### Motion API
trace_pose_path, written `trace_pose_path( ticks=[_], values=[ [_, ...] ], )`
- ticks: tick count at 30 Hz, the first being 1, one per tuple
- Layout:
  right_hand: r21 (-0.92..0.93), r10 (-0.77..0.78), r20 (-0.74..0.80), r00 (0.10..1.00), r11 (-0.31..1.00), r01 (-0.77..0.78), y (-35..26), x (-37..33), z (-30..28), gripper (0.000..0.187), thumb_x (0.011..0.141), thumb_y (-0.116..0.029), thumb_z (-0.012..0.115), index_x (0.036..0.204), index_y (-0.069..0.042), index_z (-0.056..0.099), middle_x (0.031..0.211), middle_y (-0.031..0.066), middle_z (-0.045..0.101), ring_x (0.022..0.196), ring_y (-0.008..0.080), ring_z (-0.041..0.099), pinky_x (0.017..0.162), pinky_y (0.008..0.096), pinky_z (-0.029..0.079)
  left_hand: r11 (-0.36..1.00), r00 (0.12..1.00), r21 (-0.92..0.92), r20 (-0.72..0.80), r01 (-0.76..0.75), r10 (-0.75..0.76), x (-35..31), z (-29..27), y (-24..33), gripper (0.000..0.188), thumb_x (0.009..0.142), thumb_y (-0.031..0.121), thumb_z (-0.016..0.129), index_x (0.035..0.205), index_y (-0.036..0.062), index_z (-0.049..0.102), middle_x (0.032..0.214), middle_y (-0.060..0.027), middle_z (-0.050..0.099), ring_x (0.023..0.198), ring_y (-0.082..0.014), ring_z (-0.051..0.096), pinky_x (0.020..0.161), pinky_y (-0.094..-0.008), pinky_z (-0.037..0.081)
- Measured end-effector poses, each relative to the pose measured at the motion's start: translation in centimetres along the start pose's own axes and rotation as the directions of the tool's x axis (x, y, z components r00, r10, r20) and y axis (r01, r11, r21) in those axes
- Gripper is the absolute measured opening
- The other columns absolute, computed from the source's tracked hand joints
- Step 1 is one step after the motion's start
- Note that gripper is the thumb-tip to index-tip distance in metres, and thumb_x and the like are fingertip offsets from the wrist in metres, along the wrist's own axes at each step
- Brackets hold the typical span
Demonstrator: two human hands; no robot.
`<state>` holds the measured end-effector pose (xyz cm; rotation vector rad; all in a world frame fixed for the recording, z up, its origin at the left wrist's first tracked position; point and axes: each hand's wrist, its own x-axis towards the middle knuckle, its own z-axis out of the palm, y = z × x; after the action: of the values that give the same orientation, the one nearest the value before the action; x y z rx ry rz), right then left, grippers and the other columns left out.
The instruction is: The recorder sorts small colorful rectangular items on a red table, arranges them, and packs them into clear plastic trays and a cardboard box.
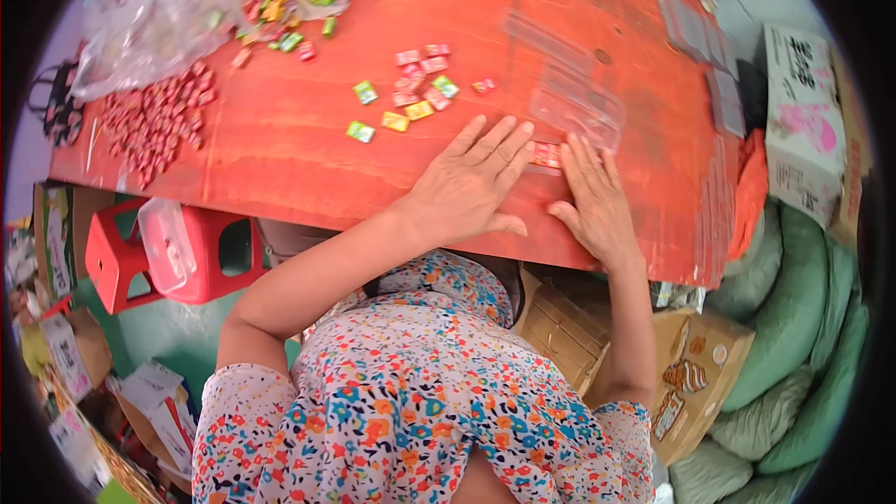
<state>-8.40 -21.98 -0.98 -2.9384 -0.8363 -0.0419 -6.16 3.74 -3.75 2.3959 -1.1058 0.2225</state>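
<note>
My left hand (474,175) lies palm down over the red table (308,163), its fingers stretched out and a little apart. To its right my right hand (595,203) is also flat, fingers extended. Between the two sets of fingertips sits a short row of small red wrapped candies (547,155), partly hidden by the fingers. Just beyond them rests a clear plastic box (583,112), close to my right fingertips. Left of the box are several loose candies in red, yellow and green wrappers (420,110).
A heap of dark red candies (154,121) lies at the left, beside a clear plastic bag (159,19). Mixed candies (271,0) pile up at the far side. Clear plastic cases (695,33) lie far right. Red stools (201,257), a cardboard box (700,378) and green sacks (793,308) flank me.
</note>
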Motion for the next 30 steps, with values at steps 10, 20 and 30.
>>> trace_pose_path(
  ticks=[10, 20, 30],
  values=[
    [0.253, -0.076, -0.336, 0.939, 0.953, 0.168, -5.9, 9.3, -0.1, 0.034, 0.084, -0.011, 0.071, 0.117, -0.004, 0.065, 0.122, 0.0121, 0.063, 0.108, 0.0318, 0.061, 0.089, 0.0422, 0.049, 0.923, 0.889, 0.122, -0.34, 0.366, -0.308, -6.5, -7.1, -6.0, 0.041, 0.085, 0.018, 0.072, 0.122, 0.0026, 0.06, 0.119, -0.0157, 0.059, 0.106, -0.0349, 0.058, 0.092, -0.0439, 0.048],
    [0.104, -0.197, -0.293, 0.936, 0.966, 0.236, -9.6, 13.5, 1.1, 0.026, 0.079, -0.007, 0.069, 0.105, -0.005, 0.068, 0.101, 0.0081, 0.064, 0.091, 0.0268, 0.062, 0.079, 0.04, 0.05, 0.912, 0.888, 0.039, -0.251, 0.408, -0.386, -7.3, -6.6, -5.9, 0.032, 0.081, 0.016, 0.075, 0.108, 0.002, 0.064, 0.099, -0.0121, 0.061, 0.09, -0.032, 0.059, 0.078, -0.0413, 0.051],
    [0.059, -0.135, -0.322, 0.937, 0.985, 0.162, -5.4, 13.9, -0.4, 0.027, 0.083, -0.003, 0.061, 0.109, -0.006, 0.067, 0.103, 0.0088, 0.065, 0.098, 0.0281, 0.06, 0.084, 0.0403, 0.048, 0.876, 0.823, -0.035, -0.327, 0.481, -0.465, -5.3, -6.1, -4.1, 0.041, 0.076, 0.021, 0.077, 0.109, 0.0022, 0.061, 0.1, -0.0112, 0.056, 0.091, -0.0305, 0.059, 0.076, -0.0408, 0.053]
  ],
)
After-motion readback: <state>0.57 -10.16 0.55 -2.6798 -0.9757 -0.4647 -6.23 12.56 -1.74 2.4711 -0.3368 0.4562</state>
